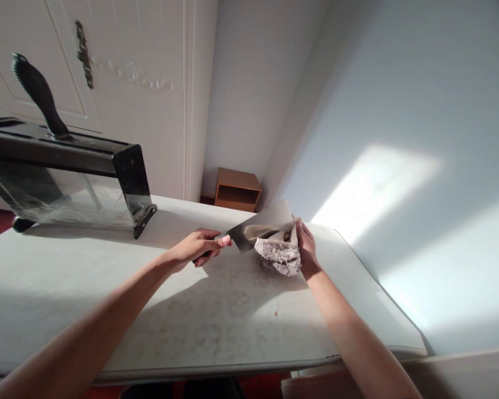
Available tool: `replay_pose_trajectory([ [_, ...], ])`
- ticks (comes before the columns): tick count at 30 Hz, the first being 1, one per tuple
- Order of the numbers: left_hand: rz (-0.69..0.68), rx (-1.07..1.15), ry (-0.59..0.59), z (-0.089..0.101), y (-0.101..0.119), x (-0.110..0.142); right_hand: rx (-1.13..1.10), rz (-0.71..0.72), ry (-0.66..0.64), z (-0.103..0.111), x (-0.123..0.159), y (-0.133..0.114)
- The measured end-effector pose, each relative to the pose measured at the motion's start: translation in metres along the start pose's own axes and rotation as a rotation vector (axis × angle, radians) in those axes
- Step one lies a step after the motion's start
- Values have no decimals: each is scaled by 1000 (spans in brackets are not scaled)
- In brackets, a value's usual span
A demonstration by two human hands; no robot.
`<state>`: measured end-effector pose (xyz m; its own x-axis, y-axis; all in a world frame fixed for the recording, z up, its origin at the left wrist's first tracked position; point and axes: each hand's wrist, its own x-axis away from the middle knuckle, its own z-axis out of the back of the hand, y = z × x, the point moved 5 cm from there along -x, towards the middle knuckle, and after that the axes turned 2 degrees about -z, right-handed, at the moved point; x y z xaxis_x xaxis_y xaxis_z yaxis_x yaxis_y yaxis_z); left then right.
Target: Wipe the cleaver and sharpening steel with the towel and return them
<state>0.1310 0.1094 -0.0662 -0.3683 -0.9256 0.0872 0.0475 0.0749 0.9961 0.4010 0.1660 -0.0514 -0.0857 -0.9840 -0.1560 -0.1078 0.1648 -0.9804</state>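
My left hand (202, 246) is closed around the dark handle of a cleaver (261, 226), whose broad shiny blade points right and slightly up above the table. In my right hand (306, 244) is a bunched grey and white cloth (279, 257), held against the blade's far right end. The cloth hangs in front of the blade's lower right part, and its folds hide some of my right fingers. Both hands are above the white table (216, 327), near its far edge.
A black knife block (127, 166) with clear sides stands at the left, with a black handle (41, 94) sticking up from it. Beyond the table are a white cabinet (149, 127) and a small wooden box shelf (238, 180). A pale wall (441, 111) borders the right side.
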Motion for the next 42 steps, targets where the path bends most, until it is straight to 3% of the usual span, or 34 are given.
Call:
replay_pose_trajectory([
  [10,80,168,-17,-13,-13,-1,-54,-115,8,1,-1,10],
  [18,82,196,1,-16,-11,-1,-39,-84,78,8,-6,22],
  [24,101,157,-24,-17,-13,-1,-19,-60,88,1,-1,15],
  [32,91,168,-9,-18,-15,-2,-223,-123,-134,-23,9,15],
  [36,50,191,-17,-21,-15,-3,-331,-192,-162,-32,17,18],
  [42,-13,233,15,-25,-15,-4,-316,-251,-220,-39,23,24],
])
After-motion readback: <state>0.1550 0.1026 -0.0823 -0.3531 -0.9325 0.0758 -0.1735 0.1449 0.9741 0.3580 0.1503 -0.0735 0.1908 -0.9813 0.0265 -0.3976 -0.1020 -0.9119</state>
